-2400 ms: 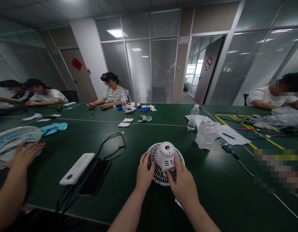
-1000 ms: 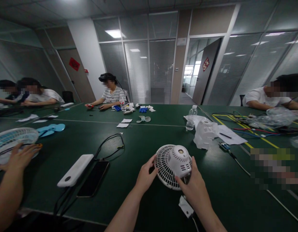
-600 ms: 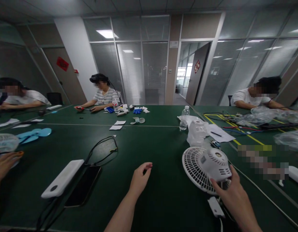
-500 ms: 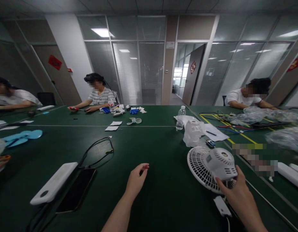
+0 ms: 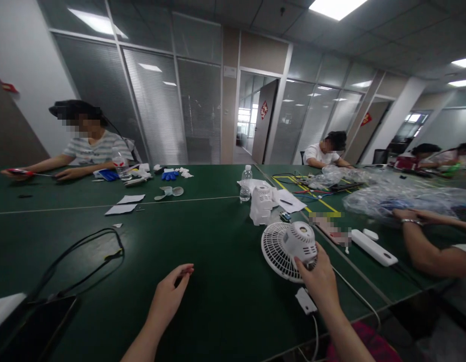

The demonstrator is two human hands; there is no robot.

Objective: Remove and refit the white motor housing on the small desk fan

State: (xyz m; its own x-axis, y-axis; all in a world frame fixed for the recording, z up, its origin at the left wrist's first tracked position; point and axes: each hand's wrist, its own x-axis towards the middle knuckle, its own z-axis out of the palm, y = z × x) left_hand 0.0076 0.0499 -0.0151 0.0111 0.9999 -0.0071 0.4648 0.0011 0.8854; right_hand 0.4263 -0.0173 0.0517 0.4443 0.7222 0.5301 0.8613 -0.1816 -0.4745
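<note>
A white fan motor housing (image 5: 300,239) sits on a round white fan grille (image 5: 274,251), at the right of the green table. My right hand (image 5: 318,274) grips the housing's near right side, thumb at the front and fingers round the back. Below it lies a small white box (image 5: 306,300) with a white cable, close to my right wrist. My left hand (image 5: 170,291) is over the table left of the fan, loosely curled, with a gap between thumb and fingers and nothing visible in it.
Behind the fan stand a translucent white plastic part (image 5: 261,206) and a water bottle (image 5: 246,183) near paper sheets (image 5: 289,200). A phone (image 5: 36,327) and black cable (image 5: 78,251) lie left. At right are a white power bank (image 5: 374,247), plastic bags (image 5: 402,198) and a co-worker's arm (image 5: 425,246).
The view has turned to the right, bringing a co-worker's arm in at the right. My right hand still grips the fan housing; my left hand keeps its curled pose.
</note>
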